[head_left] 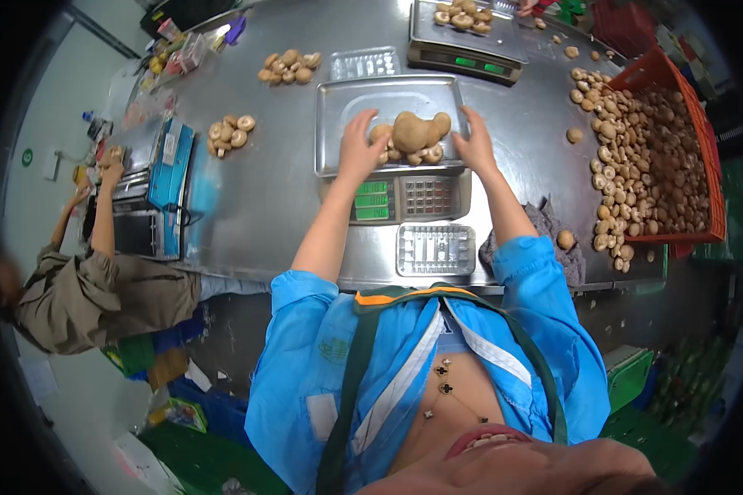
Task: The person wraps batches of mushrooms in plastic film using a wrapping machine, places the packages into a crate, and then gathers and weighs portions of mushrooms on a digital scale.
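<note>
A small pile of brown mushrooms sits on the metal pan of a digital scale in front of me. My left hand is at the pile's left side, fingers apart and curved, thumb close to the mushrooms. At the pan's right edge, my right hand is open too, its fingers spread beside the pile. Green digits glow on the scale's display. Between the scale and my body lies a clear plastic tray.
Loose mushrooms spill from a red crate at right. Two mushroom piles and another clear tray lie on the steel table. A second scale stands behind. A dark cloth is near my right arm; a co-worker works at left.
</note>
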`<state>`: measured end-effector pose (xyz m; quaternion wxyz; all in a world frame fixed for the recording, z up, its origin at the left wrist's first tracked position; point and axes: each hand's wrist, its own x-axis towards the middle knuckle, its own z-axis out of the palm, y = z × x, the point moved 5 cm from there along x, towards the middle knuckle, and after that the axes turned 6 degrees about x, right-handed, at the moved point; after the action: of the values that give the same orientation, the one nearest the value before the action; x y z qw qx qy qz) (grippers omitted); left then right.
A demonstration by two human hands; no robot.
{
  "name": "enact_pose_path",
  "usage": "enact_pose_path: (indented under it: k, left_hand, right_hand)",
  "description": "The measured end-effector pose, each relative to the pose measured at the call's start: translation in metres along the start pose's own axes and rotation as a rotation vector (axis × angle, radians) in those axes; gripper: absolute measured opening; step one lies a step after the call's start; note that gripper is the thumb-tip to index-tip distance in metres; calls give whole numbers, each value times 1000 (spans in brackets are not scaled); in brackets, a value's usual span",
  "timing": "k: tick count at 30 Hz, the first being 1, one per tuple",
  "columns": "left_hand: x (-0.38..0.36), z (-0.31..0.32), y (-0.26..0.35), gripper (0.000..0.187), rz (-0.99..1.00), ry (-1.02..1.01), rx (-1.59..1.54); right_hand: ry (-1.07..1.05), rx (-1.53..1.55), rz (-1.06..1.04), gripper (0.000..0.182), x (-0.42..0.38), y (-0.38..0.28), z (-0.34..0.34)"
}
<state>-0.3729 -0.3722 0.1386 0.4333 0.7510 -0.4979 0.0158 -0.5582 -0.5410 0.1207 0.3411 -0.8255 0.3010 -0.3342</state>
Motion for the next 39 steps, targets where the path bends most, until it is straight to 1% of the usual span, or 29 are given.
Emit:
enact_pose_path:
  k: [1,2,3,4,6,8,10,11,12,13,14,15,16,18,19,20,22,24,25,26,27,28,29,31,33,34,35,37,39]
  left_hand:
    - [7,10,11,58,73,-86,-4]
    - [13,16,19,58,85,-86,-8]
    - [17,20,35,61,191,-111,75]
    - [19,25,48,64,294,-134,160]
    - [23,37,42,70,284,-162,151]
    - [21,56,31,75,167,-483,176]
    - [21,59,25,76,170,-451,138]
    - [24,59,23,74,170,-383,19]
    - [25,55,26,73,166,-318,-101]
    - [25,55,28,73,163,-324,-101]
    - [30,49,26,72,55,-238,-218]
    - [37,42,25,70,-52,-149,-332]
    - [41,41,29,70,-52,-150,-331]
    - [51,43,44,70,27,-102,-276]
    - [51,51,55,70,90,-214,-141]
    - [49,57,56,70,87,-214,-140]
    - [38,82,64,65,341,-457,199]
    - [44,79,67,65,326,-405,219]
    - [50,69,60,65,249,-292,81]
    - [52,55,52,64,169,-181,-54]
    - [49,36,45,58,145,-99,-162]
    - [44,18,30,52,90,-43,-136]
    - [38,0,14,46,33,11,-108]
    - [15,-24,-30,39,-214,22,-128]
    - [-18,-37,-91,33,-356,67,-134]
    - [-30,-49,-98,33,-377,66,-123]
    - [-41,-63,-102,31,-414,83,-74]
    - [-53,-80,-104,26,-461,118,-11]
    - [-56,-83,-108,26,-469,117,-62]
  right_hand:
    - [15,-6,-1,61,9,-4,-1]
    - [-124,-168,-116,62,17,-14,5]
    - [-267,-328,-227,63,19,-23,13]
    - [-261,-328,-225,63,20,-32,12]
    - [-512,-436,-180,62,22,-40,23]
    - [-537,-372,-166,59,29,-31,27]
    - [-588,-330,-190,57,31,-33,28]
    - [-589,-326,-189,57,31,-32,26]
    - [-564,-303,-182,55,31,-37,20]
    - [-538,-282,-175,53,32,-41,15]
    - [-539,-281,-172,53,28,-43,10]
    - [-374,-181,-172,53,23,-47,-5]
    - [-209,-81,-172,53,18,-47,-20]
    - [-21,198,-36,55,4,-16,-40]
    - [91,301,46,55,-10,1,-50]
    - [154,334,109,53,-25,22,-56]
    - [262,482,253,53,-59,85,-56]
    - [345,576,398,53,-95,124,-71]
    - [363,579,442,53,-113,153,-82]
    - [397,556,541,52,-131,162,-99]
    - [456,500,548,53,-144,165,-116]
    - [430,201,592,57,-161,202,-135]
    - [405,77,686,63,-170,190,-155]
    - [440,-353,549,72,-190,220,-178]
    - [466,-377,481,71,-186,211,-185]
    - [511,-398,408,70,-179,197,-189]
    - [489,-396,412,70,-171,183,-186]
    - [503,168,478,59,-149,152,-162]
    - [398,250,427,55,-124,122,-134]
